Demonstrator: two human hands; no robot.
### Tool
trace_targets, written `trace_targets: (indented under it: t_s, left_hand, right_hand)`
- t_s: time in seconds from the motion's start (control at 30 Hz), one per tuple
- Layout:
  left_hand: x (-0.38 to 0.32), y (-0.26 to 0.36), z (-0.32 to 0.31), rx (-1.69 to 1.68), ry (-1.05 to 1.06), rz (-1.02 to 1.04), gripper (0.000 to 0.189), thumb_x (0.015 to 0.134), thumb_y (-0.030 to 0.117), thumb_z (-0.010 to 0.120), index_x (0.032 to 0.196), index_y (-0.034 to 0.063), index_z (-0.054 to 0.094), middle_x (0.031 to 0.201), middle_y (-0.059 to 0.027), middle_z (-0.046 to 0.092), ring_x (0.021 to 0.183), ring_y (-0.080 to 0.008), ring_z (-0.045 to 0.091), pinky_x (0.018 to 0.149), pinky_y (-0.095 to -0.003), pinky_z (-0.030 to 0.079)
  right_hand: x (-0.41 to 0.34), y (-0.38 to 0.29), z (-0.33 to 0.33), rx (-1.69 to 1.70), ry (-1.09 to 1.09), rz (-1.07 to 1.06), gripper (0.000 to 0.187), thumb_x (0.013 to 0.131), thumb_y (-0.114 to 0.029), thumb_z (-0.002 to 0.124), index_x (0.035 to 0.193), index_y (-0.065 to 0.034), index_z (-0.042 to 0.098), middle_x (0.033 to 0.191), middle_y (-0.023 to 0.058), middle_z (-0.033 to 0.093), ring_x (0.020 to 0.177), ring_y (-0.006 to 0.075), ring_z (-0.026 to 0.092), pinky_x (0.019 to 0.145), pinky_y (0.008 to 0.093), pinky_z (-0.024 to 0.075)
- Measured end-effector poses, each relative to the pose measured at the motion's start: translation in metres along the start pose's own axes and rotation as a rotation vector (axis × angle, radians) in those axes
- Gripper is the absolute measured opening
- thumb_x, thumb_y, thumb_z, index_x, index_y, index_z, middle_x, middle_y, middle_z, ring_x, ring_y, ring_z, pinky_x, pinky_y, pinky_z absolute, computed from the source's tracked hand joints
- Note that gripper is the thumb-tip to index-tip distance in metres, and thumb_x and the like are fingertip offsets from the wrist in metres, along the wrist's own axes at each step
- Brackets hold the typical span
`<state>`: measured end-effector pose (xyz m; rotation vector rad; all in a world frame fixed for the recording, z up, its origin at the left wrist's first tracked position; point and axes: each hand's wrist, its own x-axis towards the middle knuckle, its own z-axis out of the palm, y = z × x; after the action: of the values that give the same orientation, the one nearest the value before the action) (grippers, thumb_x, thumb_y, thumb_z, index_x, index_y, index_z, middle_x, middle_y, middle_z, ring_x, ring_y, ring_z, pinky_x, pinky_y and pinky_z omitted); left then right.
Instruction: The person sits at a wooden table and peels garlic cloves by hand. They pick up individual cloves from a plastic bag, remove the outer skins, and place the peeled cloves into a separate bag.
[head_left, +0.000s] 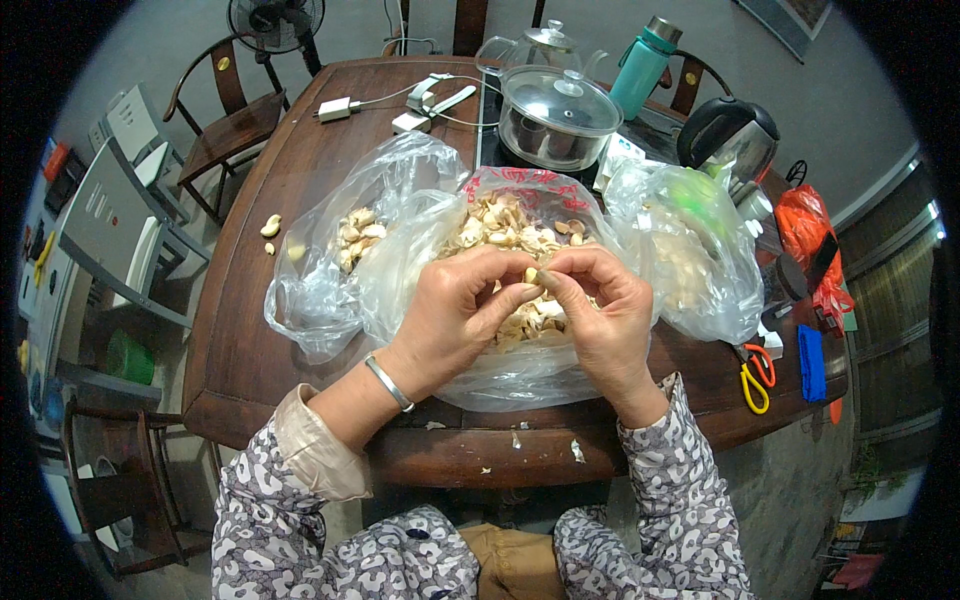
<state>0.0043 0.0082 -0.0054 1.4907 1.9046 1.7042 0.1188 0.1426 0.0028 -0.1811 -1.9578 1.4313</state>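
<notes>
A small pale yellow garlic clove (531, 275) is pinched between the fingertips of my left hand (469, 304) and my right hand (604, 315), which meet over an open plastic bag (517, 379). Dry garlic skins and unpeeled cloves (499, 217) fill that bag, and red writing marks its far side. To the left lies a second clear bag (315, 307) with pale cloves (360, 234) inside. A few loose cloves (271, 225) rest on the wooden table (247, 352) beyond its left side. My hands hide part of the middle bag's contents.
A lidded glass pot (559, 120), a teal bottle (643, 71) and a kettle (727, 139) stand at the back. On the right are a filled plastic bag (679, 262), scissors (754, 375) and a blue folded item (811, 364). Chargers with cables (337, 109) lie back left.
</notes>
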Motion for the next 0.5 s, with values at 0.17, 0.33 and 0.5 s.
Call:
trace_targets:
  t_s: [0.17, 0.33, 0.5]
  left_hand:
    - [-0.0002, 0.0032, -0.0005, -0.288, -0.024, -0.223, 0.019, 0.09, 0.009, 0.067, 0.107, 0.0002, 0.068, 0.091, -0.0031, 0.068, 0.076, -0.0058, 0.059, 0.061, -0.0206, 0.047]
    - [0.0021, -0.0002, -0.0011, -0.49, -0.051, -0.269, 0.021, 0.092, 0.011, 0.065, 0.11, -0.0007, 0.066, 0.095, -0.0041, 0.068, 0.082, -0.0064, 0.062, 0.068, -0.0194, 0.049]
    - [0.0042, -0.0018, -0.0018, -0.598, -0.074, -0.279, 0.022, 0.095, 0.013, 0.062, 0.111, -0.0013, 0.065, 0.096, -0.0052, 0.069, 0.084, -0.0078, 0.063, 0.071, -0.0186, 0.049]
  right_hand:
    - [-0.0003, 0.0, -0.0004, 0.068, -0.004, 0.033, 0.007, 0.087, -0.004, 0.069, 0.088, 0.0028, 0.066, 0.088, 0.0048, 0.065, 0.08, 0.0094, 0.062, 0.073, 0.0226, 0.0505]
    - [-0.0002, -0.0014, -0.0014, 0.061, -0.007, 0.035, 0.007, 0.088, -0.004, 0.068, 0.089, 0.0025, 0.065, 0.088, 0.0046, 0.065, 0.08, 0.0092, 0.062, 0.073, 0.0226, 0.0506]
    - [0.0006, -0.0023, -0.0012, 0.047, -0.006, 0.012, 0.007, 0.088, -0.004, 0.067, 0.089, 0.0024, 0.065, 0.088, 0.0045, 0.064, 0.079, 0.0094, 0.062, 0.072, 0.0229, 0.0511]
